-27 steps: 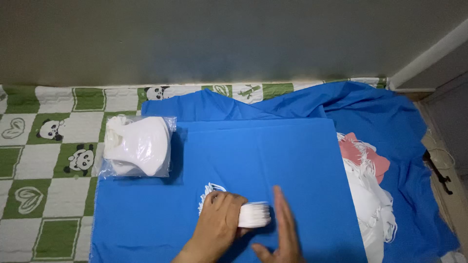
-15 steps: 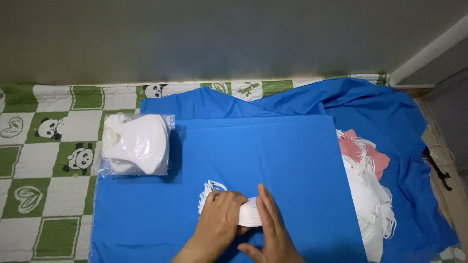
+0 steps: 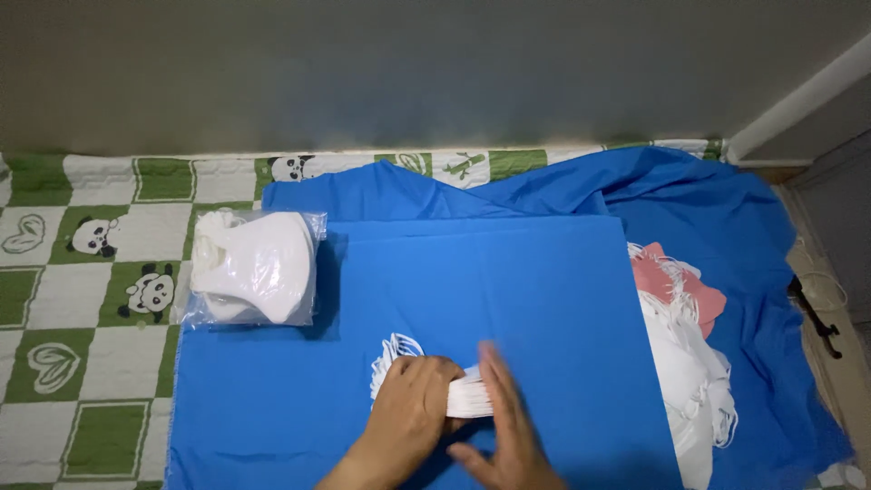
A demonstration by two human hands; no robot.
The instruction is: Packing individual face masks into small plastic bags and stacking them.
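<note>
matt blue cloth, glossy clear plastic bag, quilted cloth mat

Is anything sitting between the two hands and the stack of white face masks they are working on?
Nothing visible does. The left hand grips the stack of white masks directly, and the right hand presses flat against its other end. The clear bag of masks lies apart, up to the left on the blue sheet.

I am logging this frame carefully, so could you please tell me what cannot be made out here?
Head view only:
- White stack: mostly covered by the left hand and right hand; count unclear.
- Right hand: motion-blurred, finger positions unclear.
- Bag: glare and creased plastic hide what its white contents are.
- White pile: lower end cut off by the bottom edge.
- Dark object: too small to identify.
</note>
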